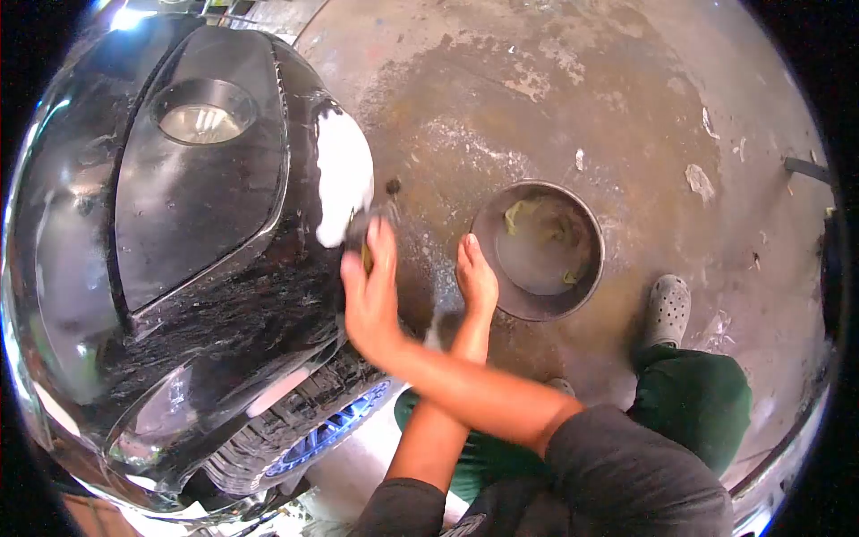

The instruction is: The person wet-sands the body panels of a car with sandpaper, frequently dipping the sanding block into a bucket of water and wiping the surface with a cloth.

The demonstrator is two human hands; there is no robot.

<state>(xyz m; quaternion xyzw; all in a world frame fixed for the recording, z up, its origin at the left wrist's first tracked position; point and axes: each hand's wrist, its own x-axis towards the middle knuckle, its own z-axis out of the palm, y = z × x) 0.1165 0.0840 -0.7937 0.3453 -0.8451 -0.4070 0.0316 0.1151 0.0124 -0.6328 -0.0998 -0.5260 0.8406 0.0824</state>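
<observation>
My right hand (371, 295) grips a small dark block (360, 234), with a bit of yellow-green showing at it. It presses beside the lower end of a white patch (342, 174) on the black car bumper (242, 295). Crossing under my right forearm, my left arm reaches up to my left hand (479, 279), whose fingers are stretched out and hold nothing that I can see. That hand is at the left rim of a round dark basin (594, 268). Cloudy liquid (537, 251) and yellow-green scraps show inside the basin.
A round lamp (204, 112) is set in the bumper. Below it is the tyre (255, 447) with a blue-lit wheel rim (335, 430). The concrete floor (644, 134) is stained. My foot in a grey clog (669, 309) stands right of the basin.
</observation>
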